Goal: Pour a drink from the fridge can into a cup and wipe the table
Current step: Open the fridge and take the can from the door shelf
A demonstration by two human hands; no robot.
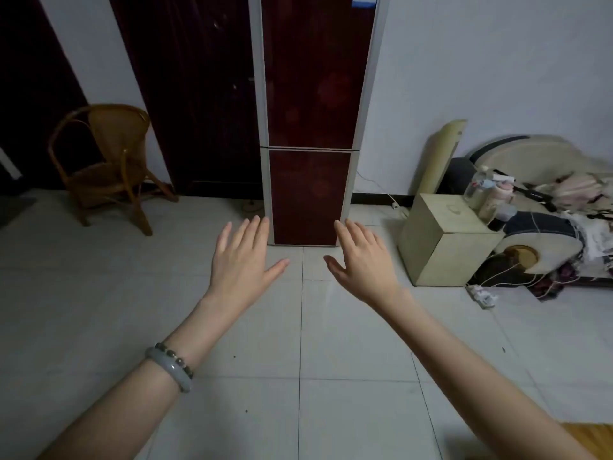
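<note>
A tall dark-red fridge [311, 94] with pale side trim stands against the back wall, both of its doors closed. My left hand [243, 260] and my right hand [360, 260] are stretched out in front of me, palms down, fingers apart, holding nothing. They hover over the tiled floor, some way short of the fridge's lower door. A grey bangle and a bead bracelet sit on my left wrist. No can, cup or table surface for the drink is in view.
A wicker chair [109, 167] stands at the left by dark doors. To the right sit a beige box [444, 240], a bottle [477, 187], a cluttered sofa [547, 194] and a power strip [482, 295] with cords on the floor. A wooden corner [590, 439] shows bottom right.
</note>
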